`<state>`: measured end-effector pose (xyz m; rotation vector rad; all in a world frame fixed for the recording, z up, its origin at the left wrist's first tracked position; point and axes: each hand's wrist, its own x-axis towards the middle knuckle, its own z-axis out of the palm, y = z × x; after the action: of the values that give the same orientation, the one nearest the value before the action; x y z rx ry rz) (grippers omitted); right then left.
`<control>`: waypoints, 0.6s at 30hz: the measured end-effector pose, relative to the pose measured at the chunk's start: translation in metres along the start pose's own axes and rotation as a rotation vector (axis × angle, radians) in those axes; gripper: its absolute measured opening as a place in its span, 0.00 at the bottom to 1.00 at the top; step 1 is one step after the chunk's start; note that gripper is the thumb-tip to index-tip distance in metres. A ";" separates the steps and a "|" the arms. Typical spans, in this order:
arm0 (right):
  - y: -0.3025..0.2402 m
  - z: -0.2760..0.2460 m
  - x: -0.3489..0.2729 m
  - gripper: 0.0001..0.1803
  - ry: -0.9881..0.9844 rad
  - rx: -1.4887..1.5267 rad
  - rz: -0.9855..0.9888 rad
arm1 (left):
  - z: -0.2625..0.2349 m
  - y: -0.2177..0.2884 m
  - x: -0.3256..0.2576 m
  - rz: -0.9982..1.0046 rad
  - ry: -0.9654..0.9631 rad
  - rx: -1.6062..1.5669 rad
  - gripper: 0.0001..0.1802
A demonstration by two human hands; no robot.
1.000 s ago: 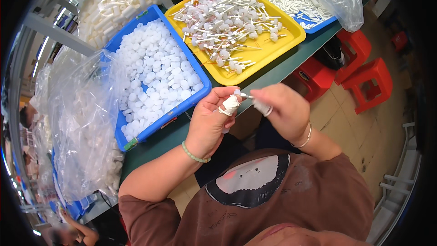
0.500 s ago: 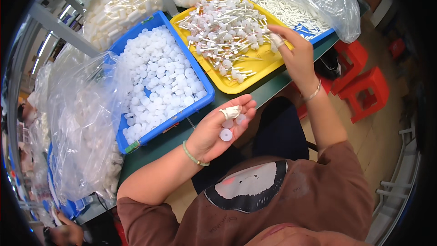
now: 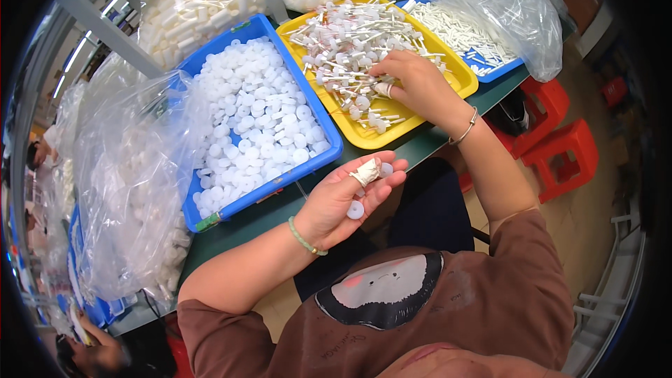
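Note:
Palm up, my left hand [image 3: 343, 199] cradles a few small translucent white discs in front of the trays. One disc [image 3: 355, 210] with a centre hole lies at the palm's edge, and another [image 3: 386, 169] rests by the thumb tip. White tape wraps that thumb. My right hand [image 3: 420, 91], its thumb also taped, reaches into the yellow tray [image 3: 378, 141]. Its thumb and fingers close down at the pile of white sticks with discs on them [image 3: 350, 49]; what they pinch is hidden. Left of it stands a blue tray [image 3: 280, 180] full of loose discs [image 3: 252, 112].
A second blue tray [image 3: 500, 73] holds short white sticks [image 3: 458, 31] at the back right. Clear plastic bags [image 3: 126, 196] of white parts crowd the left and back. Red stools [image 3: 563, 157] stand on the floor at right. A grey post [image 3: 112, 31] rises behind the trays.
My right hand has moved left from the yellow tray's right side into the pile. My left hand has shifted slightly right; fewer discs show in it, with the thumb lying across.

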<state>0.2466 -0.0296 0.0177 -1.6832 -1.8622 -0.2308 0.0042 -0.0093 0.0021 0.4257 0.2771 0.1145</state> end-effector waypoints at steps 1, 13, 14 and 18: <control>0.000 -0.003 0.001 0.11 -0.038 0.037 0.033 | 0.003 -0.001 0.001 0.011 0.015 0.007 0.22; 0.002 -0.011 0.005 0.09 0.034 0.358 0.212 | 0.005 -0.002 0.004 0.078 0.096 0.014 0.23; 0.000 -0.012 0.005 0.09 0.073 0.398 0.226 | 0.004 -0.001 0.005 0.082 0.092 -0.037 0.23; -0.009 -0.015 -0.006 0.09 0.232 0.429 0.060 | 0.003 0.000 0.002 0.111 0.036 -0.013 0.25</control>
<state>0.2429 -0.0440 0.0286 -1.3526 -1.5545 0.0021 0.0070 -0.0103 0.0042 0.4265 0.2880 0.2326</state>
